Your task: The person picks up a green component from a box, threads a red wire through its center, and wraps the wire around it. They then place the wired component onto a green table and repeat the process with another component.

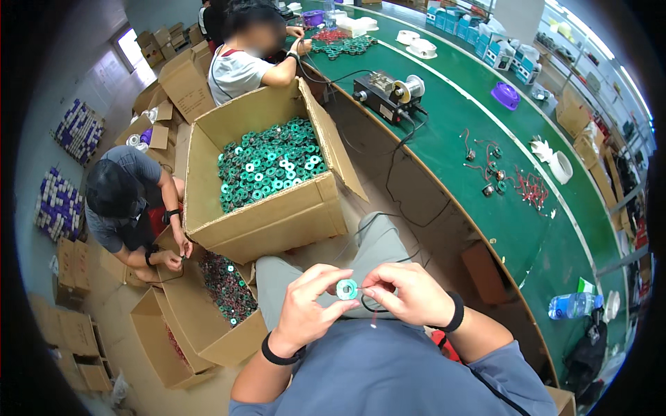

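Over my lap, my left hand (310,305) is closed, holding a small green ring-shaped part (340,286) with a pale center between thumb and fingers. Close beside it on the right, my right hand (408,295) pinches something thin and dark that reaches the ring's edge; its kind is too small to tell. A black cord loops below the right fingers, and a short reddish wire (374,320) hangs between the hands. Beyond them stands a large cardboard box (270,220) heaped with similar green ring parts (270,166).
On the green workbench (479,222) at the right lie wired parts (492,170), a black device with a spool (385,97), a purple bowl (506,96) and a water bottle (574,306). Two people work at the left and far side. A lower carton (208,343) stands near the left person.
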Motion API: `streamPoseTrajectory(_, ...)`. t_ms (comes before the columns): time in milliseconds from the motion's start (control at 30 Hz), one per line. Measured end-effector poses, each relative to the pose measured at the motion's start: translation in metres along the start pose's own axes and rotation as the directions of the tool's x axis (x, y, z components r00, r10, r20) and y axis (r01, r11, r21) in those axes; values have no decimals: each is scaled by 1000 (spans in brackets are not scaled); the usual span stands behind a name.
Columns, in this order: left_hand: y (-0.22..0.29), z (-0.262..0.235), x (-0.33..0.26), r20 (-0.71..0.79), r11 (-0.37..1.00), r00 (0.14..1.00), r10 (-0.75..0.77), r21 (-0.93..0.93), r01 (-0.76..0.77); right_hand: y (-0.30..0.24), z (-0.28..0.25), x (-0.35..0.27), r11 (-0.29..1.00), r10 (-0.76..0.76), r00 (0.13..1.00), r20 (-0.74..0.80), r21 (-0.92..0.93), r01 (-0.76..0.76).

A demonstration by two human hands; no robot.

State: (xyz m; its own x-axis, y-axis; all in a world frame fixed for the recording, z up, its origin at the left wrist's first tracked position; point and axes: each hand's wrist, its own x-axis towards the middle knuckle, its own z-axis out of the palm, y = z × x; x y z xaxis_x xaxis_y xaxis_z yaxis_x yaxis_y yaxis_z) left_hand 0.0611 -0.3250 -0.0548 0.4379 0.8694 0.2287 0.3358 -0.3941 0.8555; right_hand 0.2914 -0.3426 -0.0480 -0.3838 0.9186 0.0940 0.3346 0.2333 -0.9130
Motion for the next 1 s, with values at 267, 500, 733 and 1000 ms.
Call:
streamPoseTrajectory(267,-43,2,9,61,931,985,-163,-321,174,16,6,18,994,41,999,4,-106,-40)
streamPoseTrajectory(500,-56,-11,32,46,989,995,-83,-116,88,41,7,47,972,-79,997,-16,-222,73)
streamPoseTrajectory(733,-75,-14,39,-11,977,990,-143,-162,140,54,7,73,985,-69,997,19,-154,71)
streamPoseTrajectory(1000,-90,-25,40,33,930,973,-230,-287,229,42,2,87,969,-100,990,104,-216,121)
